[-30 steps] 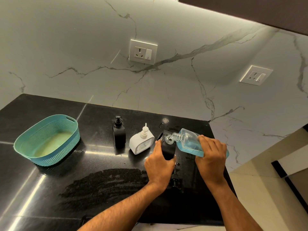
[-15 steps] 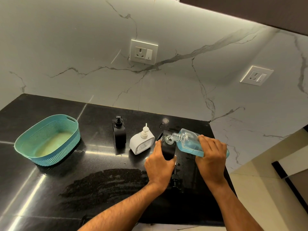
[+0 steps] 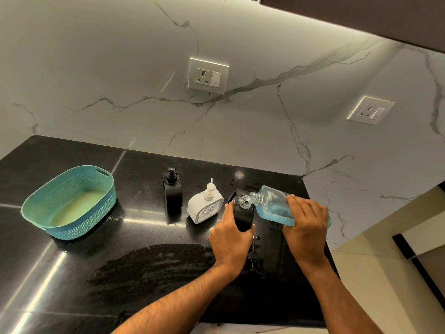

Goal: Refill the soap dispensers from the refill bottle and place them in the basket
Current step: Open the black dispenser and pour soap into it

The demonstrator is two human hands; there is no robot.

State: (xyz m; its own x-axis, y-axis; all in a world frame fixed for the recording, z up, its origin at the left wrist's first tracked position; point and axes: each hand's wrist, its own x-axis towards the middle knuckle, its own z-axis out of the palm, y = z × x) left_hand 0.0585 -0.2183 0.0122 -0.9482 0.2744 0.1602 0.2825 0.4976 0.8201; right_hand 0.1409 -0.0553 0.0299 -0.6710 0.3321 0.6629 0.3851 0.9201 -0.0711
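Your left hand (image 3: 230,239) fingers wrap the open black dispenser (image 3: 243,213) on a wet, glossy black counter (image 3: 72,273) w/ marble backsplash (image 3: 120,80), right hand (image 3: 305,227) fingers curled over tilted refill bottle (image 3: 269,203), neck at its opening; basket (image 3: 69,203) well left.

black countertop (image 3: 134,256); teal basket (image 3: 68,203); black dispenser (image 3: 172,196); white dispenser (image 3: 204,207); pump head (image 3: 252,259)

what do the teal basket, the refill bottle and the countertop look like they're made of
Teal oval basket: probably moulded plastic, matt, with a woven-pattern perforated wall. Clear refill bottle: transparent plastic by the look, though possibly glass; blue liquid shows through. Black countertop: polished stone, likely granite, speckled and mirror-glossy.
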